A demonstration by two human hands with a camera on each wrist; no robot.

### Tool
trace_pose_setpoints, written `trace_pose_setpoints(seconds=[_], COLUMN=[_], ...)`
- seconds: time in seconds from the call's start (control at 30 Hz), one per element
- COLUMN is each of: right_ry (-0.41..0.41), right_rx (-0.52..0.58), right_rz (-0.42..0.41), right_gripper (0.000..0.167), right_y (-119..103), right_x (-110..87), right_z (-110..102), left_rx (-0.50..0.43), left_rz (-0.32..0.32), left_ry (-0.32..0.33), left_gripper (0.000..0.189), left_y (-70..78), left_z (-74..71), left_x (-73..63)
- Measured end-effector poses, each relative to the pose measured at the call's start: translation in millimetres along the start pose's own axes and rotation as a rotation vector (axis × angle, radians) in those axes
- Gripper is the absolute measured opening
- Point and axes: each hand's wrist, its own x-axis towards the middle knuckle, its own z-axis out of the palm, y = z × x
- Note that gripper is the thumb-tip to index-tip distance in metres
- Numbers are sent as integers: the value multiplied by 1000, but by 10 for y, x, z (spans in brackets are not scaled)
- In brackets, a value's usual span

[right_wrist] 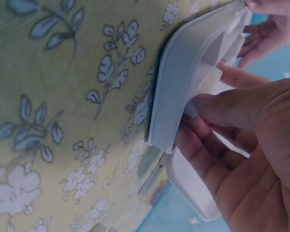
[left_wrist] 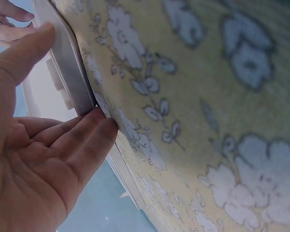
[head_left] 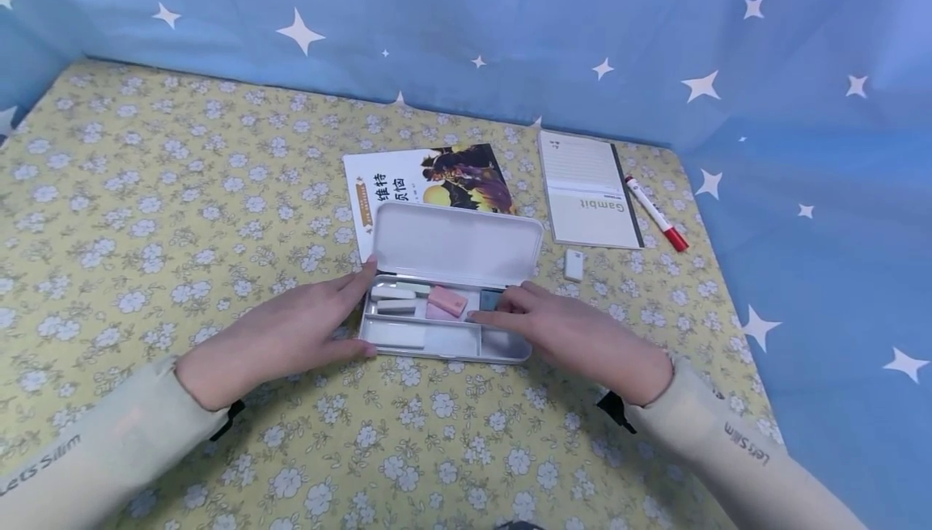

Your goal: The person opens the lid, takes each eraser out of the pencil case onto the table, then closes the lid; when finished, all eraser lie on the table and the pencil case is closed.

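A white pencil case (head_left: 457, 243) lies with its lid raised, in the middle of the table. My left hand (head_left: 309, 328) holds its left end, thumb at the front edge and fingertips by the hinge corner. White eraser-like blocks (head_left: 393, 293) and a pink eraser (head_left: 447, 301) sit in the rear compartment. Inside that compartment's right end, my right hand (head_left: 557, 315) pinches a blue eraser (head_left: 490, 298) between thumb and fingers. The right wrist view shows only a bit of that blue eraser (right_wrist: 190, 109); the fingers hide the rest.
Partly under the lid lies a picture-covered book (head_left: 393, 182). Farther right are a notebook (head_left: 593, 210), a red-capped marker (head_left: 655, 213) and a small white eraser (head_left: 574, 265). A flowered cloth (head_left: 182, 255) covers the table; blue star-patterned fabric (head_left: 473, 20) hangs behind.
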Motion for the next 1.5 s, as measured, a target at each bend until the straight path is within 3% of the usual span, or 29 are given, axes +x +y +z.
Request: trace_pose_setpoints(seconds=[0.23,0.53,0.7,1.23,1.5], right_ry=[-4,15,82,266,419], right_rx=[38,83,120,449,456], right_rz=[-1,55,82,255,362], right_gripper=[72,60,55,60,59], right_y=[-24,-14,20,182,404], right_x=[33,-33,-77,-249,-449], right_z=[-11,5,24,47,103], left_rx=[6,2,10,6,3], left_rz=[-35,-20,-19,-13,-10], left_ry=[-18,1,5,14,18], left_gripper=[102,104,104,104,106], left_y=[-11,-6,-4,12,15], left_z=[-21,19,51,36,32], left_x=[-31,-2,1,-5,-10])
